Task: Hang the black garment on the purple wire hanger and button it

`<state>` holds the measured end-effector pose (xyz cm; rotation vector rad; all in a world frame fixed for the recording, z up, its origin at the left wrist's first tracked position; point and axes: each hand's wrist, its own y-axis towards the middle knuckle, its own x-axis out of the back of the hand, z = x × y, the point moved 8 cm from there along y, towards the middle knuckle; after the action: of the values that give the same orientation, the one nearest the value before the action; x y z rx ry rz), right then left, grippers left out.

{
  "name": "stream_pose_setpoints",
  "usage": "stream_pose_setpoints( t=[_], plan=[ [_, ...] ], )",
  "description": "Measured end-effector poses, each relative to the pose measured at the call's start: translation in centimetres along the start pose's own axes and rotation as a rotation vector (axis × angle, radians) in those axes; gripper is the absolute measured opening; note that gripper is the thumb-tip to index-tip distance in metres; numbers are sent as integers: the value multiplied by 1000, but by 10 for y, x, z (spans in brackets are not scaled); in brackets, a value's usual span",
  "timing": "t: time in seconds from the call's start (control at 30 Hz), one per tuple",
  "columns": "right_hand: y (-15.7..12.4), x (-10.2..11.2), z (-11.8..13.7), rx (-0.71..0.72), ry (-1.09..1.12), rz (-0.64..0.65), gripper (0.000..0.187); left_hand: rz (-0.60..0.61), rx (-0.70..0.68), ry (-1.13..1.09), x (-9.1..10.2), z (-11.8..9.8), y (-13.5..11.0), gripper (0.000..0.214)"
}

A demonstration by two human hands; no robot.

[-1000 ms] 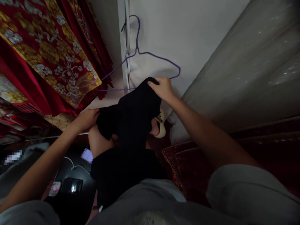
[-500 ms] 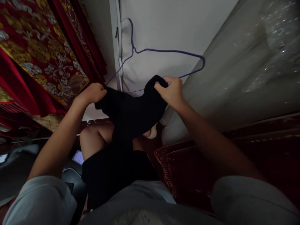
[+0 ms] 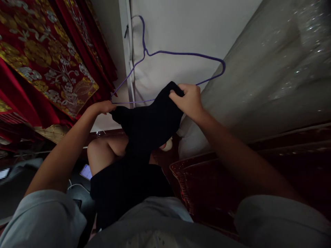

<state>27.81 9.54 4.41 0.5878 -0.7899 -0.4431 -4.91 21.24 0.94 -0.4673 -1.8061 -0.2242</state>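
Note:
A black garment is stretched between my two hands in front of a pale upright surface; its exact kind does not show. My left hand grips its left end, just below the left corner of a purple wire hanger. Thumb and fingers of my right hand pinch the garment's upper right part, near the hanger's lower bar. The hanger is hooked at a narrow white strip. Where the garment overlaps the bar, part of the bar is hidden. The garment's lower part merges with my dark shorts.
Red cloth with gold and silver patterns hangs at the left. On the right stands a large plastic-wrapped thing, above a dark red glossy surface. A lit phone and a white cable lie by my left leg.
My left hand has moved a little down, lowering the garment's left end and baring the hanger's left corner and more of its bar. My right hand has stayed almost in place.

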Motion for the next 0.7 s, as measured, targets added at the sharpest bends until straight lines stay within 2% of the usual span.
stream_pose_setpoints(
  t=[0.03, 0.1, 0.17, 0.2, 0.27, 0.37, 0.43, 0.5, 0.53, 0.57, 0.63, 0.7],
  plan=[
    [-1, 0, 1, 0, 6, 5, 45, -53, 20, -21, 4, 1, 2, 24],
    [-4, -1, 2, -7, 20, 10, 44, -297, 39, -79, 24, 0, -4, 29],
    [-7, -7, 3, -16, 50, 22, 43, -561, -28, -157, 48, -13, -20, 24],
    [-10, -10, 3, -22, 73, 33, 43, -628, -88, -199, 56, -22, -28, 17],
    [-15, -17, 5, -26, 129, 68, 40, -651, -203, -287, 65, -41, -37, 5],
    [-23, -16, 10, 16, 192, 96, 27, -606, -300, -365, 73, -58, -44, 10],
    [-21, 4, 8, 69, 199, -5, 19, -606, -352, -363, 77, -59, -49, 12],
    [-13, 34, -2, 88, 188, -195, 24, -604, -411, -357, 79, -58, -52, 19],
    [-6, 46, -11, 51, 177, -255, 25, -602, -421, -371, 79, -55, -54, 22],
    [3, 52, -23, -27, 167, -258, 23, -604, -407, -401, 80, -52, -55, 23],
    [20, 50, -46, -263, 196, -114, 16, -617, -331, -470, 83, -44, -56, 19],
    [28, 35, -56, -459, 341, 119, 21, -631, -281, -491, 87, -40, -59, 14]
  ],
)
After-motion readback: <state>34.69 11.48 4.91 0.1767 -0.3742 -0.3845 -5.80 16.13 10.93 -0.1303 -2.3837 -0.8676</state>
